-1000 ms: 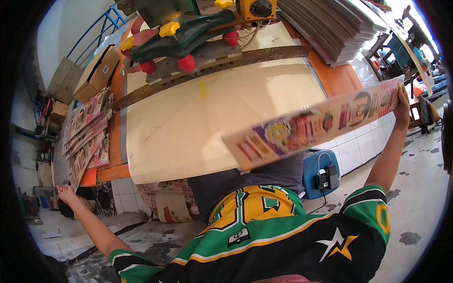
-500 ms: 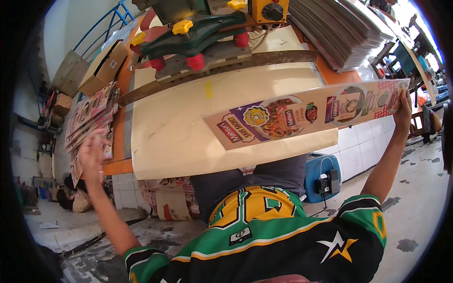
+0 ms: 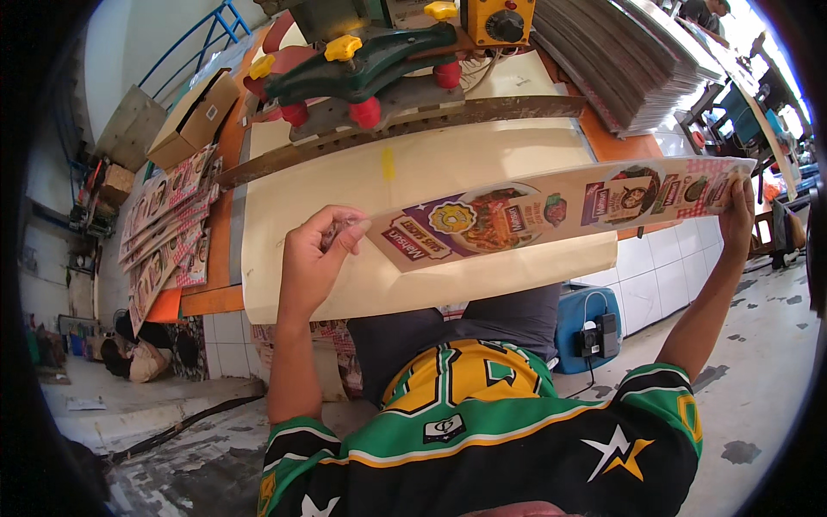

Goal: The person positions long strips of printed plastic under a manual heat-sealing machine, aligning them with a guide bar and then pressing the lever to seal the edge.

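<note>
A long, narrow printed sheet (image 3: 568,207) with food pictures slants across in front of me, above a cream-coloured board (image 3: 293,258) on the worktable. My right hand (image 3: 736,211) grips the sheet at its right end, fingers closed round the edge. At the sheet's upper left corner is my left hand (image 3: 319,250), its fingers curled and the thumb pressed toward them on that corner. Beyond the board runs a long metal bar (image 3: 508,108), under a dark green machine head (image 3: 370,65) with yellow knobs and red feet.
A loose pile of printed sheets (image 3: 172,207) lies on the table's left side, below an open cardboard box (image 3: 194,121). A tall stack of flat sheets (image 3: 620,69) rises at the far right, near a yellow control box (image 3: 498,21). A blue container (image 3: 586,327) stands beside my legs.
My left hand has moved right, from beside the loose pile to the left corner of the held sheet, and its fingers have curled in. My right hand keeps its hold, slightly lower.
</note>
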Action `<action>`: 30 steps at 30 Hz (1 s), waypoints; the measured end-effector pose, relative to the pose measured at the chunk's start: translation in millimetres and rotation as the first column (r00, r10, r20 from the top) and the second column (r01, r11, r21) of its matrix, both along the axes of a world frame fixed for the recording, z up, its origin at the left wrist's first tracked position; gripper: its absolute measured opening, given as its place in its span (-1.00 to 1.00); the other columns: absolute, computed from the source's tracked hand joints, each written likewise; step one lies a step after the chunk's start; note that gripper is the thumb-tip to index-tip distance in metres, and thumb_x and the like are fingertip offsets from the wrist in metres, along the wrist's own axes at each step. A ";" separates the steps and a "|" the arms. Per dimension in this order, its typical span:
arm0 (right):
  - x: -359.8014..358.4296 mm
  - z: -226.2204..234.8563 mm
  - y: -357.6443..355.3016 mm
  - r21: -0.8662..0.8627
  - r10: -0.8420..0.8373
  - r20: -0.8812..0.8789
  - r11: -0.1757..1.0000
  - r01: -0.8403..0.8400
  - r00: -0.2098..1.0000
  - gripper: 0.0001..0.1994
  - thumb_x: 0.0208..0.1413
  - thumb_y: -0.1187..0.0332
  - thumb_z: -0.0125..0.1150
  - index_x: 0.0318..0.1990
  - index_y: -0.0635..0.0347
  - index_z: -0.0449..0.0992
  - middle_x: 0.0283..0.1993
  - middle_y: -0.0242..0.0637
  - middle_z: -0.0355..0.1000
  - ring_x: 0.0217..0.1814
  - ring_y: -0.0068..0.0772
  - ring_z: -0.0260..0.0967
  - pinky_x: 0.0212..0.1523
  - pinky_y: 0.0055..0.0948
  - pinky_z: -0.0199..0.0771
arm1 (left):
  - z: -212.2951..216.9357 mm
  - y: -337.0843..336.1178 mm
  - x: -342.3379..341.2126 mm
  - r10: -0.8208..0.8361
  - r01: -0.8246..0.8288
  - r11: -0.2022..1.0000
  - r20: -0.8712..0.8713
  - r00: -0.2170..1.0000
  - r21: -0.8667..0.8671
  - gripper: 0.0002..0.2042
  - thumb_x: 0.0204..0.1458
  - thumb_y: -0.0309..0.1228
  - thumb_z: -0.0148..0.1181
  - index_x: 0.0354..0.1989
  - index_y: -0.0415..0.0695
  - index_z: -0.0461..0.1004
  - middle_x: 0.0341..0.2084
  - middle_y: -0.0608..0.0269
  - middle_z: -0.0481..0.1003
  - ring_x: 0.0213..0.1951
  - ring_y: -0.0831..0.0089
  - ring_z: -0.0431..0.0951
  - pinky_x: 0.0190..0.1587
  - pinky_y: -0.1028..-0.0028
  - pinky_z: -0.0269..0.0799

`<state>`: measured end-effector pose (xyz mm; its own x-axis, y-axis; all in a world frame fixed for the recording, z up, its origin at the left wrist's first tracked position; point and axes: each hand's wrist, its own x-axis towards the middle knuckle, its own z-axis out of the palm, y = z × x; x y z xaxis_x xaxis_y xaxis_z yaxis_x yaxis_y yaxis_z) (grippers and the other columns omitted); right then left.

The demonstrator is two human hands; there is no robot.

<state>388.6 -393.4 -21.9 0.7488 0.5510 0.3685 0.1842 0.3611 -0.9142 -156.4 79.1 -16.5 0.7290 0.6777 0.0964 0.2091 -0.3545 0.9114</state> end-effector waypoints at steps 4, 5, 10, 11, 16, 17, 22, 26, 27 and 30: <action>-1.2 2.4 2.9 -0.147 0.114 0.118 0.984 -0.096 0.986 -0.63 0.40 0.30 0.05 0.27 0.25 0.34 0.17 -0.33 0.43 0.22 -0.53 0.35 0.27 -0.43 0.34 | 14.8 -4.4 -5.8 0.011 0.021 0.964 -0.118 0.993 0.264 -0.86 0.19 -0.44 0.22 -0.27 -0.28 0.58 -0.53 0.23 0.56 -0.50 0.54 0.45 -0.40 0.52 0.36; -3.0 0.1 3.3 -0.137 0.057 0.118 0.990 -0.041 0.991 -0.63 0.40 0.30 0.06 0.26 0.26 0.35 0.16 -0.33 0.43 0.21 -0.54 0.36 0.26 -0.45 0.34 | 20.1 -7.5 -8.9 -0.040 0.078 0.956 -0.138 0.990 0.284 -0.86 0.20 -0.44 0.22 -0.28 -0.29 0.58 -0.53 0.19 0.56 -0.51 0.50 0.45 -0.40 0.50 0.36; -30.1 -2.8 33.1 -0.051 -0.378 0.132 0.921 0.387 0.917 -0.60 0.38 0.14 0.10 0.16 0.29 0.47 0.00 -0.37 0.49 0.03 -0.61 0.43 0.10 -0.54 0.42 | 24.0 -29.5 -24.9 -0.348 0.350 0.910 -0.052 0.936 0.220 -0.78 0.25 -0.39 0.15 -0.39 -0.25 0.60 -0.56 0.19 0.58 -0.58 0.47 0.48 -0.47 0.51 0.35; -37.7 0.1 40.3 -0.026 -0.493 0.133 0.865 0.500 0.860 -0.58 0.38 0.10 0.11 0.14 0.29 0.49 -0.05 -0.39 0.50 -0.02 -0.63 0.44 0.05 -0.56 0.43 | 21.3 -35.6 -26.7 -0.416 0.406 0.894 0.014 0.909 0.189 -0.74 0.28 -0.37 0.12 -0.42 -0.24 0.61 -0.58 0.23 0.58 -0.61 0.53 0.46 -0.51 0.54 0.32; -43.0 8.1 49.3 -0.198 -0.637 0.190 0.720 0.665 0.747 -0.43 0.28 -0.17 0.12 -0.04 0.27 0.59 -0.28 -0.48 0.44 -0.24 -0.67 0.35 -0.17 -0.58 0.39 | -1.8 -75.0 -38.3 -0.572 0.646 0.761 0.403 0.714 -0.065 -0.81 0.20 -0.38 0.24 -0.44 -0.18 0.61 -0.51 0.18 0.62 -0.55 0.46 0.50 -0.47 0.49 0.38; -48.3 11.5 51.5 -0.222 -0.670 0.209 0.676 0.702 0.712 -0.41 0.27 -0.21 0.12 -0.09 0.26 0.60 -0.31 -0.49 0.42 -0.28 -0.68 0.32 -0.20 -0.58 0.37 | -5.4 -77.9 -40.3 -0.575 0.697 0.706 0.472 0.669 -0.128 -0.83 0.20 -0.40 0.23 -0.41 -0.20 0.61 -0.47 0.15 0.62 -0.51 0.43 0.50 -0.42 0.48 0.39; -41.4 -4.6 40.2 -0.348 -0.657 0.277 0.612 0.710 0.701 -0.33 0.20 -0.35 0.07 -0.26 0.23 0.56 -0.38 -0.45 0.35 -0.32 -0.59 0.28 -0.24 -0.50 0.35 | 2.8 -95.1 -40.2 -0.498 0.764 0.610 0.649 0.575 -0.208 -0.79 0.26 -0.38 0.17 -0.36 -0.24 0.58 -0.27 -0.08 0.60 -0.48 0.44 0.45 -0.40 0.45 0.36; -46.5 -9.3 50.9 -0.341 -0.624 0.326 0.622 0.704 0.710 -0.34 0.24 -0.34 0.01 -0.47 0.17 0.44 -0.50 -0.46 0.27 -0.43 -0.59 0.20 -0.34 -0.48 0.26 | -8.3 -109.7 -36.9 -0.355 0.895 0.367 0.851 0.388 -0.255 -0.72 0.29 -0.31 0.13 -0.39 -0.27 0.56 -0.30 -0.06 0.62 -0.52 0.42 0.50 -0.49 0.40 0.33; -49.2 -9.2 54.9 -0.328 -0.619 0.342 0.626 0.708 0.707 -0.33 0.26 -0.33 -0.01 -0.55 0.15 0.40 -0.55 -0.47 0.24 -0.47 -0.60 0.17 -0.37 -0.48 0.23 | -8.0 -108.4 -37.1 -0.370 0.891 0.380 0.842 0.392 -0.248 -0.69 0.31 -0.29 0.11 -0.41 -0.25 0.55 -0.33 -0.05 0.63 -0.57 0.42 0.45 -0.52 0.39 0.29; -33.8 -13.3 44.6 -0.371 -0.636 0.364 0.571 0.733 0.680 -0.32 0.22 -0.35 0.03 -0.52 0.18 0.38 -0.51 -0.44 0.25 -0.41 -0.57 0.15 -0.34 -0.47 0.23 | -13.3 -100.6 -49.0 -0.289 0.933 0.337 0.929 0.229 -0.125 -0.64 0.35 -0.22 0.04 -0.45 -0.17 0.53 -0.46 0.04 0.64 -0.67 0.44 0.32 -0.59 0.35 0.21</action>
